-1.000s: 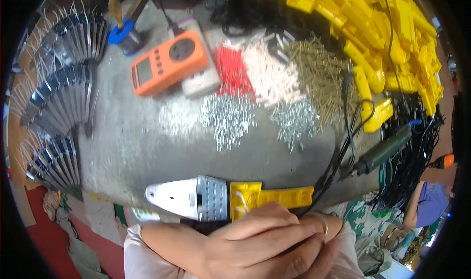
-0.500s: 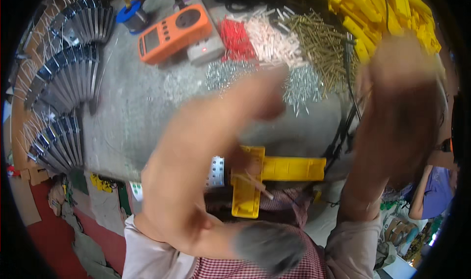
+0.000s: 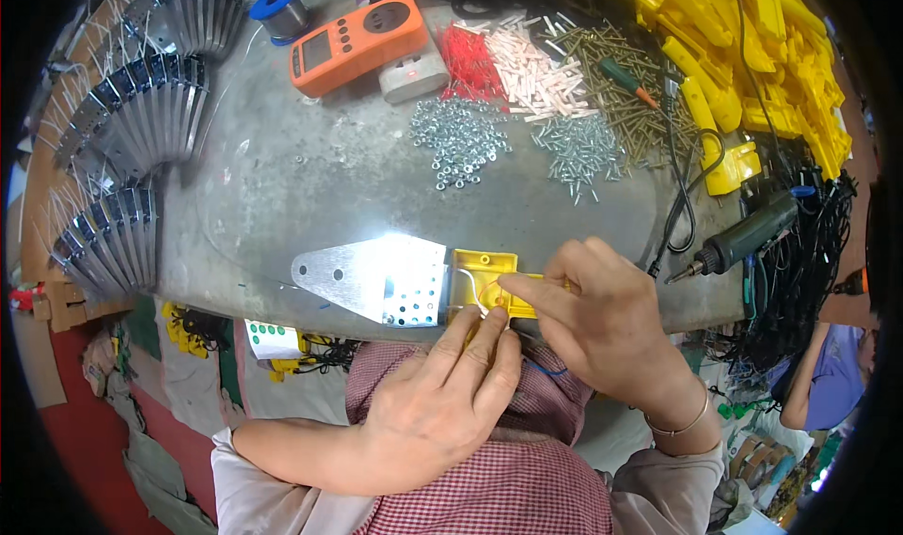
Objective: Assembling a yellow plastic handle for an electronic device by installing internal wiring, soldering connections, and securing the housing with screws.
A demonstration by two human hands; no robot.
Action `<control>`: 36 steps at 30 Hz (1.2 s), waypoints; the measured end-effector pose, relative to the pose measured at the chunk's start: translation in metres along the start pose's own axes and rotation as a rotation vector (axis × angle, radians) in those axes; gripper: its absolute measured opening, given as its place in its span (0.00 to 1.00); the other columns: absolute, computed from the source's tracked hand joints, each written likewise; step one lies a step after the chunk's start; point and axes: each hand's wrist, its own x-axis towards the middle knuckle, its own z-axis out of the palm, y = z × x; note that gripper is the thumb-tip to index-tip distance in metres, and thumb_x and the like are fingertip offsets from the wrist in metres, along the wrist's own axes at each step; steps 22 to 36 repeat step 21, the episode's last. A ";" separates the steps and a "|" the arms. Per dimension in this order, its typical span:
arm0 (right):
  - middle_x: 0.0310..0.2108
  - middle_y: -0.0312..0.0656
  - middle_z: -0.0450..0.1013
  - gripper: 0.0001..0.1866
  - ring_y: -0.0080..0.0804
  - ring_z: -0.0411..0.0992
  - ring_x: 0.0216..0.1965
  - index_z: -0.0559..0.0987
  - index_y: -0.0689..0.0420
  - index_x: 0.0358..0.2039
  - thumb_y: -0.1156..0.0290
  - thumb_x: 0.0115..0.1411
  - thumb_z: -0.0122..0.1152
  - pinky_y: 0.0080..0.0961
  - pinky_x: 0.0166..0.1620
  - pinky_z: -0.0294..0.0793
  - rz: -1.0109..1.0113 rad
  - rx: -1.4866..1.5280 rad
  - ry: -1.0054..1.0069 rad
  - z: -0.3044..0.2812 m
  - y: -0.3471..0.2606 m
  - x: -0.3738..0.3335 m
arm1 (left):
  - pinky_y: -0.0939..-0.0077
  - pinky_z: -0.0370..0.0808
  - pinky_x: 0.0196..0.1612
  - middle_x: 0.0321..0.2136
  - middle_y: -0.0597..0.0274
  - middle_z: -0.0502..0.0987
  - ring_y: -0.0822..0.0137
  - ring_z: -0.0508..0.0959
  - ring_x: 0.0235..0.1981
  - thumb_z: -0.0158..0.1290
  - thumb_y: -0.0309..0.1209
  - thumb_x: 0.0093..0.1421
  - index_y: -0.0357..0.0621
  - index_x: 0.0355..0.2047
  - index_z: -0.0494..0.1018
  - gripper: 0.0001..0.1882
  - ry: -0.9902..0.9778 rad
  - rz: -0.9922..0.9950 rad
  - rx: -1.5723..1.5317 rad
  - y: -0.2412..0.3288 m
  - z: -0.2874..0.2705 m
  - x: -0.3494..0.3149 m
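In front of me at the table's near edge lies a yellow plastic housing [image 3: 484, 259], its hollow side up. A shiny tapered metal plate [image 3: 357, 270] with several round holes meets its left side. A white wire [image 3: 472, 287] bends inside the housing, and a thin orange wire shows beside it. My left hand [image 3: 442, 399] lies palm down, its fingertips pressing the white wire at the housing's near edge. My right hand [image 3: 607, 323] is over the housing's right arm, curled, with its index fingertip inside by the wires. What its thumb and finger pinch is hidden.
Piles of nuts [image 3: 459, 140], small screws [image 3: 576, 151], long brass-coloured screws [image 3: 607, 60], white sleeves [image 3: 538, 70] and red pieces [image 3: 470, 60] lie beyond. An orange meter [image 3: 357, 44] stands behind. Metal plates [image 3: 141, 112] fan out left. Yellow parts [image 3: 724, 27] and a corded power screwdriver [image 3: 752, 234] are right.
Both hands were blurred and raised, the right near the yellow parts. They have come down to the housing, which now sits higher in view. The nuts and power screwdriver are uncovered.
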 end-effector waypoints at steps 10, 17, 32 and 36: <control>0.36 0.33 0.69 0.20 0.32 0.68 0.37 0.80 0.51 0.43 0.74 0.46 0.60 0.27 0.35 0.67 -0.125 -0.192 0.074 0.005 0.009 -0.027 | 0.81 0.77 0.29 0.44 0.44 0.76 0.57 0.79 0.44 0.49 0.28 0.51 0.35 0.42 0.71 0.17 -0.051 0.074 0.085 -0.001 0.002 0.009; 0.50 0.43 0.69 0.21 0.47 0.66 0.55 0.78 0.57 0.42 0.82 0.44 0.56 0.44 0.57 0.64 0.335 -0.370 0.000 -0.048 0.028 -0.081 | 0.79 0.77 0.27 0.38 0.47 0.76 0.55 0.80 0.40 0.51 0.29 0.50 0.35 0.37 0.71 0.14 -0.030 0.065 0.040 -0.004 0.005 0.014; 0.55 0.47 0.66 0.30 0.53 0.57 0.63 0.72 0.56 0.51 0.80 0.42 0.59 0.54 0.64 0.53 0.211 -0.367 -0.051 -0.041 0.043 -0.089 | 0.79 0.77 0.28 0.36 0.48 0.75 0.55 0.80 0.40 0.51 0.29 0.50 0.34 0.36 0.71 0.14 -0.039 0.095 0.062 -0.005 0.006 0.018; 0.55 0.47 0.66 0.30 0.53 0.57 0.63 0.72 0.56 0.51 0.80 0.42 0.59 0.54 0.64 0.53 0.211 -0.367 -0.051 -0.041 0.043 -0.089 | 0.79 0.77 0.28 0.36 0.48 0.75 0.55 0.80 0.40 0.51 0.29 0.50 0.34 0.36 0.71 0.14 -0.039 0.095 0.062 -0.005 0.006 0.018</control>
